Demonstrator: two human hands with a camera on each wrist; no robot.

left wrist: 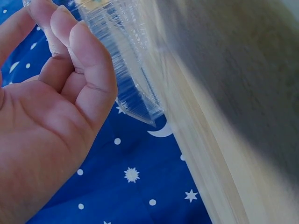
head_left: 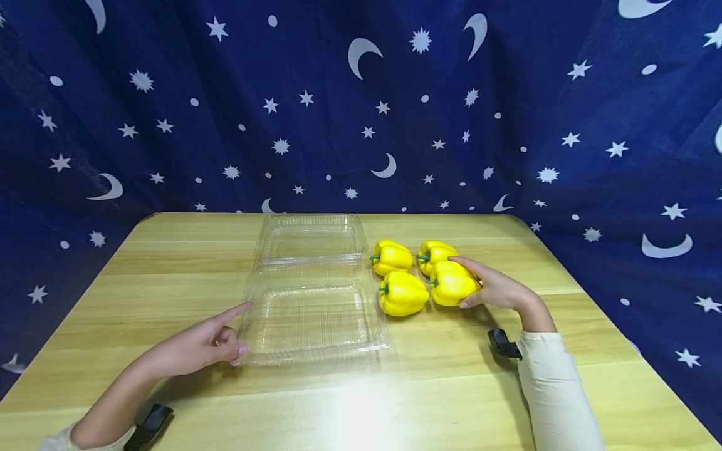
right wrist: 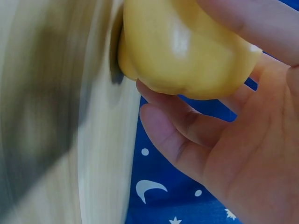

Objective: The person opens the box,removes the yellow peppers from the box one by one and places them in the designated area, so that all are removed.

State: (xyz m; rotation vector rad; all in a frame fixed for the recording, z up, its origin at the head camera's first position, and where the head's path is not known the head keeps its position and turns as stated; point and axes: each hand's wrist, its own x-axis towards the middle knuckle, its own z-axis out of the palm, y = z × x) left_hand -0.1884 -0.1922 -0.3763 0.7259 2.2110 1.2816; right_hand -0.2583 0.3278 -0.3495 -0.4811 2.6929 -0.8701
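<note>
My right hand (head_left: 499, 289) curls round the nearest-right yellow bell pepper (head_left: 452, 285), index finger over its top and thumb low on its near side. In the right wrist view that pepper (right wrist: 187, 46) sits between thumb and fingers, close to the wood surface. Three more peppers cluster beside it: one behind (head_left: 434, 250), one at the back left (head_left: 393, 258) and one at the front left (head_left: 403, 294). At the left edge of a clear plastic clamshell box (head_left: 316, 347) is my left hand (head_left: 194, 341), index finger stretched along the rim, other fingers loosely bent. The left wrist view shows its palm (left wrist: 51, 116).
The clamshell box lies unfolded, its second half (head_left: 310, 219) toward the table's back edge. Under everything is a light wood table (head_left: 169, 263). A dark blue curtain (head_left: 316, 50) with moons and stars hangs behind and at both sides.
</note>
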